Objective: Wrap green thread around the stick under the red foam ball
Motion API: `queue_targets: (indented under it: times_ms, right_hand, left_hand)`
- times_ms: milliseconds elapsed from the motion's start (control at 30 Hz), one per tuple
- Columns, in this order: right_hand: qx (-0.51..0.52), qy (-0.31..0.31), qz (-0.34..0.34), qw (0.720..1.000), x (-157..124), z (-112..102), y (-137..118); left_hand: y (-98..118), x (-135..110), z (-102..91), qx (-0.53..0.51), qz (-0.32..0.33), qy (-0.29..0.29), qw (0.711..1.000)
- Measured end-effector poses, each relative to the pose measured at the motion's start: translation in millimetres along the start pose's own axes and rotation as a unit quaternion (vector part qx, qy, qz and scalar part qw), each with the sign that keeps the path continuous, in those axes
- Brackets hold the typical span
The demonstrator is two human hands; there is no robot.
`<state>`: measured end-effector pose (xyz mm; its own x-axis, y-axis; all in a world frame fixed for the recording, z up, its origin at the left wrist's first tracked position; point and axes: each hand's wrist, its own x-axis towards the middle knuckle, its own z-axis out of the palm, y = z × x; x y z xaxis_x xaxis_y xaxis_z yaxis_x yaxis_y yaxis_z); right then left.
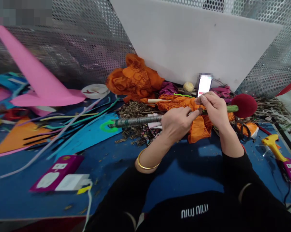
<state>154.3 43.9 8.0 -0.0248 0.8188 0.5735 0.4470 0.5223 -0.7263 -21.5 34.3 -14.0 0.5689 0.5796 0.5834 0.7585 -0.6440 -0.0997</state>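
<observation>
My left hand (176,121) is closed around a long stick (140,120) wrapped in grey and dark green bands. The stick lies nearly level in front of me, its left tip over a bright green ring shape (104,127). Close to the left fingertips, my right hand (214,108) is pinched at the stick; whatever is between its fingers is too small to make out. Past the right hand, a green stem (231,108) leads to a dark red, fuzzy round piece (244,105). Orange patterned cloth (200,130) lies beneath both hands.
Dried twigs (133,111) and bunched orange fabric (136,77) lie behind the stick. A lit phone (204,85) leans against a white board (196,42). Black scissors (243,130) and a yellow glue gun (272,145) are right; a pink cone hat (39,74) and purple power strip (69,166) are left.
</observation>
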Motion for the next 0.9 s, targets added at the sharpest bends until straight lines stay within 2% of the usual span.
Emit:
queue_targets:
  times_ms: [100,233,333,533,600,667,800,900]
  right_hand:
    - [0.002,0.005,-0.001,1.0,1,0,1]
    - [0.053,0.012,0.02,0.998,5,-10,-2]
    - [0.109,0.027,0.068,0.991,5,-33,-7]
    - [0.172,0.019,0.141,0.975,0,-95,-6]
    - [0.17,0.041,0.147,0.974,0,-108,-3]
    - [0.159,0.093,0.142,0.973,1,-116,1]
    - [0.095,0.2,0.104,0.97,9,-118,15]
    - [0.061,0.212,0.121,0.968,14,-118,32]
  left_hand:
    - [1,0,0.4,0.012,0.008,0.002,1.0]
    - [-3,-1,-1.3,-0.006,-0.019,-0.03,0.999]
    - [-12,-2,-6.5,-0.041,-0.063,-0.039,0.996]
    - [-35,-3,-21.0,-0.072,-0.152,-0.004,0.986]
    - [-42,-4,-25.3,-0.065,-0.165,-0.011,0.984]
    - [-49,-6,-29.2,-0.053,-0.164,-0.026,0.985]
    - [-60,-10,-33.5,-0.054,-0.127,-0.057,0.989]
    - [-66,-11,-32.6,-0.108,-0.088,-0.061,0.988]
